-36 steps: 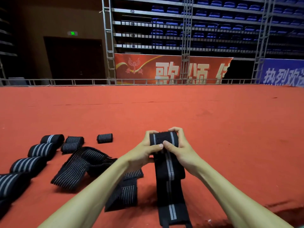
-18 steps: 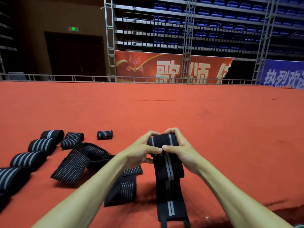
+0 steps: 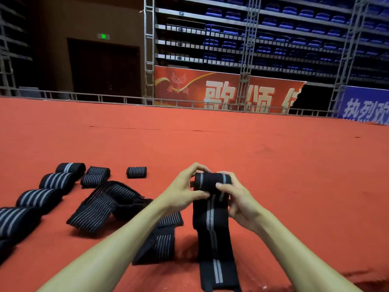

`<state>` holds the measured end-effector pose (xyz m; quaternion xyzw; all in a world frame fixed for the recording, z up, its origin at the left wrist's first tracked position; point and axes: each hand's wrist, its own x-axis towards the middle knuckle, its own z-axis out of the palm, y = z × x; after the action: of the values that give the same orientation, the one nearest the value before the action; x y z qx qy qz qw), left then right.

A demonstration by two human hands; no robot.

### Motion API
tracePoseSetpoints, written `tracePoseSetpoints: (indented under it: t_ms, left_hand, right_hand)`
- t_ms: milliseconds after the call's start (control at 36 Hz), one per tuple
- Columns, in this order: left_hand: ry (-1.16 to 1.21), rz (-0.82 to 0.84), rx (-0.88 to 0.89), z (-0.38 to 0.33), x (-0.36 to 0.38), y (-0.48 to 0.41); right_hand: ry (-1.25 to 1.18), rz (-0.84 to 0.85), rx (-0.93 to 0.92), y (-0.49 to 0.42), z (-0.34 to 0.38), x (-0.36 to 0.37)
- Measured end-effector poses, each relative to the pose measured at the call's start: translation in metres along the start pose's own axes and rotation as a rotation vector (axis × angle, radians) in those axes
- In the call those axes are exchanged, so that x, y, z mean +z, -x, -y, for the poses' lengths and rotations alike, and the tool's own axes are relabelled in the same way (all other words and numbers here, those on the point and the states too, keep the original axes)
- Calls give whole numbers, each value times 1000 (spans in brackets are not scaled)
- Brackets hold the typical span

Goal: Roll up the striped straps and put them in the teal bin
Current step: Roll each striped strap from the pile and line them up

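Since a second ago we have wound more of the black elastic strap with two grey stripes (image 3: 211, 228) into its roll, held just above the red carpet (image 3: 284, 165) at near centre. Our left hand (image 3: 185, 192) and right hand (image 3: 239, 200) both curl round that roll, thumbs pressing it. Several finished striped rolls (image 3: 55, 181) lie left, loose black pinstriped straps (image 3: 105, 205) wait beside them; we see no teal bin
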<state>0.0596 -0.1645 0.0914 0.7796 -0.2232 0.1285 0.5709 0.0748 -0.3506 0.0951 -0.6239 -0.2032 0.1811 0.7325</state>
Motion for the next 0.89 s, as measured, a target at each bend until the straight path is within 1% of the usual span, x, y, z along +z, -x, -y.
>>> tracePoseSetpoints:
  t_ms: [83, 139, 222, 250, 306, 361, 417, 472, 528, 667, 778, 833, 889]
  left_hand:
    - [-98, -46, 80, 6, 4, 0]
    - [-146, -64, 128, 11, 9, 0]
    - [-139, -97, 163, 8, 19, -1]
    - [-116, -100, 153, 7, 21, -1]
    - [-24, -79, 75, 5, 21, 1]
    - [186, -12, -77, 0, 20, 3]
    - [372, 15, -237, -3, 22, 3]
    - [415, -8, -335, -6, 26, 2]
    - [398, -43, -383, -8, 31, 0]
    - [409, -5, -382, -7, 34, 0]
    - [492, 62, -375, 1, 27, 5]
    - [446, 25, -342, 4, 26, 8]
    - [330, -57, -282, 7, 27, 8]
  right_hand:
    - [1, -42, 95, 2, 4, 2]
    - [3, -97, 54, -1, 4, 6]
    - [19, -181, -76, -5, 1, 11]
    - [16, -191, -110, -6, 1, 11]
    - [-4, -193, -161, -7, -1, 8]
    - [-11, -197, -196, -6, -2, 3]
    - [1, -202, -223, -5, -3, -1]
    - [7, -178, -213, -4, -3, -2]
    - [-19, -151, -184, -4, -4, -1]
    - [10, -146, -158, -4, -7, -1]
    - [101, -79, -132, -1, -10, -4]
    - [113, -93, -124, -1, -10, -6]
    - [83, -121, -96, -2, -10, -6]
